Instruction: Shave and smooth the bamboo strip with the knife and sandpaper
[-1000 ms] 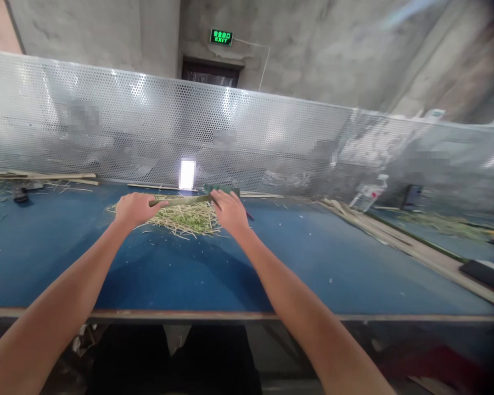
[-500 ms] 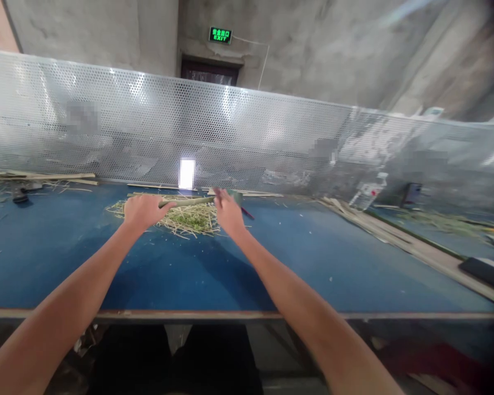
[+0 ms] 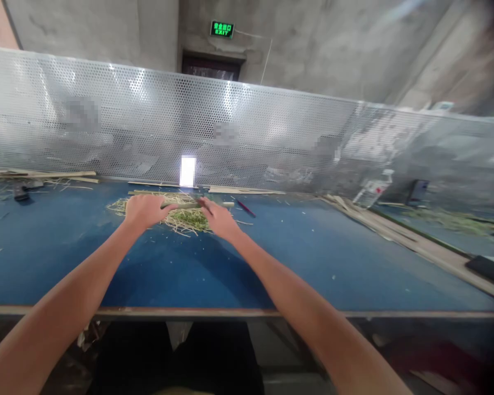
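Note:
My left hand (image 3: 145,211) is closed around one end of a pale green bamboo strip (image 3: 184,206), held level over a heap of shavings (image 3: 191,219). The strip's cut end sticks out to the right, past my right hand (image 3: 220,218). That hand is closed at the strip, its fingers around a dark, flat, blade-like tool (image 3: 196,198) lying across it. Blur hides the tool's exact shape. Thin curls and splinters, some green and some straw-coloured, lie beneath both hands on the blue tabletop (image 3: 168,280).
A dark red pen-like stick (image 3: 246,208) lies right of the shavings. Long strips (image 3: 379,227) run along the right side, near a clear bottle (image 3: 373,189) and a phone (image 3: 417,192). A perforated metal screen (image 3: 148,120) closes off the back. A dark tool (image 3: 21,192) lies far left.
My right hand has slid left along the strip toward my left hand, and the strip's right end now shows beyond it. My left hand keeps its hold nearly in place.

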Motion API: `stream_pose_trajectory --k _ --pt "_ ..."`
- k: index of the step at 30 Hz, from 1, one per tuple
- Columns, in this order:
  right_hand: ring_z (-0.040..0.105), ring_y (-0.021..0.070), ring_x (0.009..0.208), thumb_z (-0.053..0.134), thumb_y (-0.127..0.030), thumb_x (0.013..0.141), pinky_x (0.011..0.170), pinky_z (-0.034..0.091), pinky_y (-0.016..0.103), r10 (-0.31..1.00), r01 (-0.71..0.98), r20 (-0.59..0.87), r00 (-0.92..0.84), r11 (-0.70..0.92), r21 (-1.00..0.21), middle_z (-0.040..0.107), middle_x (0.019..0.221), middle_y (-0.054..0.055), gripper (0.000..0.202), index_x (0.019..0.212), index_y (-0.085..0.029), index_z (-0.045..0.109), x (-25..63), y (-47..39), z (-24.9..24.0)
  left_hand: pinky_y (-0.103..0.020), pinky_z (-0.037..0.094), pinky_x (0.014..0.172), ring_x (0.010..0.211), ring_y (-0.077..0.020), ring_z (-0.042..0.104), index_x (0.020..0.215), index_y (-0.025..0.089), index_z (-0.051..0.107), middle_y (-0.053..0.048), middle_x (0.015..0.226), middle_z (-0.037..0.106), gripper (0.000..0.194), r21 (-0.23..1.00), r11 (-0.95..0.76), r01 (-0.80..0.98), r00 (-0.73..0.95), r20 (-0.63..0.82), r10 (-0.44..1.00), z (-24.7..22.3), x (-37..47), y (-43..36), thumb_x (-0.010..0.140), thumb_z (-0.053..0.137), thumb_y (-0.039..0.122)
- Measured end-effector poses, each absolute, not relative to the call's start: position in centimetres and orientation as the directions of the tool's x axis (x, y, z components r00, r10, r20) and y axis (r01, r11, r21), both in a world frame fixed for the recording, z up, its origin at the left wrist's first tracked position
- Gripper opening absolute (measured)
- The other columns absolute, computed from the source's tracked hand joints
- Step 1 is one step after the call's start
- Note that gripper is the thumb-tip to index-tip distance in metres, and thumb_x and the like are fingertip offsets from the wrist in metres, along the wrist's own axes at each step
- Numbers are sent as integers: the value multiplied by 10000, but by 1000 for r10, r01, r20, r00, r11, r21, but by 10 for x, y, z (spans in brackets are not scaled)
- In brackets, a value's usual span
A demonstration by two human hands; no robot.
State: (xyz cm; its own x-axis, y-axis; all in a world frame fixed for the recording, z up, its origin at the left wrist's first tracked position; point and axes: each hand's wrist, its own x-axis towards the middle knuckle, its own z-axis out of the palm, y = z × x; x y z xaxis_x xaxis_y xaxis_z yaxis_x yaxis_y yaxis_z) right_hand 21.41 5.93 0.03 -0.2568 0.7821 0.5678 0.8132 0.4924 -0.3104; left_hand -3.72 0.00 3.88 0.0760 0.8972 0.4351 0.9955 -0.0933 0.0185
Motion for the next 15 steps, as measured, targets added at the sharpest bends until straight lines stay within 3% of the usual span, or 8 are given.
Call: stream_pose_trajectory --k 3,6,8,11,15 --pt "598 316 1151 312 -319 990 956 473 466 789 814 558 -258 488 -314 603 1308 158 449 1329 -150 554 207 52 1 -287 276 508 475 -171 442 585 190 542 -72 536 543 759 18 -83 996 67 430 900 38 -37 0 804 205 834" --pt "539 264 1238 347 -378 990 1009 455 413 747 767 560 -359 578 -278 559 1382 65 436 1353 -235 541 203 41 7 -294 280 517 500 -181 463 594 194 559 -74 562 560 760 27 -88 996 66 452 890 41 -39 -2 792 218 843" --pt "493 242 1283 308 -386 1001 1055 414 407 680 734 634 -370 632 -249 550 1391 55 450 1359 -235 535 209 38 15 -300 287 523 505 -185 473 616 198 582 -70 556 558 762 39 -89 995 61 458 887 46 -46 -2 792 215 842" --pt "490 243 1267 273 -351 1001 1077 368 415 591 763 780 -206 596 -250 590 1332 100 461 1326 -181 552 233 44 27 -316 314 536 540 -217 513 717 205 650 -74 554 556 766 64 -45 997 10 474 880 54 -67 -3 788 228 840" --pt "545 275 1141 281 -325 975 996 401 423 627 826 776 -70 472 -308 667 1146 149 428 1155 -151 629 264 60 31 -322 328 531 608 -259 556 801 210 692 -106 620 603 743 146 91 985 -155 527 836 57 -99 -1 795 261 815"
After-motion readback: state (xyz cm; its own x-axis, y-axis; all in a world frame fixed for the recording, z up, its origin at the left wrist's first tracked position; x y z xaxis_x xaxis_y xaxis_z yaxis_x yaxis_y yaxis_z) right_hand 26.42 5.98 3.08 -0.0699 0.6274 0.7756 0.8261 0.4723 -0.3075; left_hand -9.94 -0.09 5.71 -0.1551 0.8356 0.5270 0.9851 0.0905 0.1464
